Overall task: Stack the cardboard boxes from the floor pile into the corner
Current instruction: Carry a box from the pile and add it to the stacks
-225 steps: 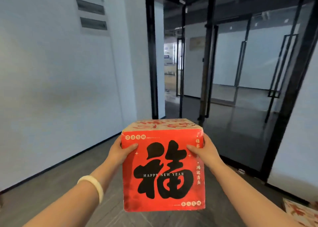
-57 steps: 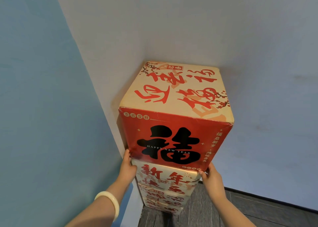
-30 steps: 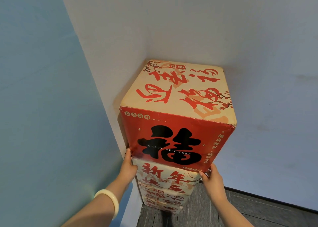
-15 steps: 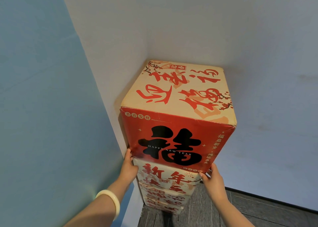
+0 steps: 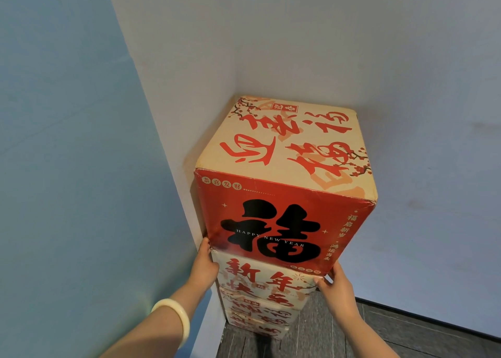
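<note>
top box (image 5: 282, 222): sitting on the stack (image 5: 260, 287) in the corner, red face toward camera, cream lid up
stack: several printed boxes standing on the floor (image 5: 406, 330), tucked between left wall (image 5: 67, 168) and back wall (image 5: 406, 86)
left hand (image 5: 203, 265): resting at the top box's lower-left edge, thumb pointing up. The fingers are hidden behind the side, so can't tell if flat or curled. Bracelet (image 5: 176, 314) on the wrist
right hand (image 5: 336, 287): touching the lower-right corner at the seam, fingers looking straight and pressing flat, not wrapping
step: judging this as squaring the top box on the one below before letting go
how: nudging from both sides evenly, low at the seam, so the stack isn't being rocked; lining up front edges and corners, then sliding the box back toward the walls
check: flushness is hard to read from this steep angle
risk: the column is looking tall and narrow, and a one-sided push could be shifting the lower boxes
release: easing both hands off together, outward not downward
</note>
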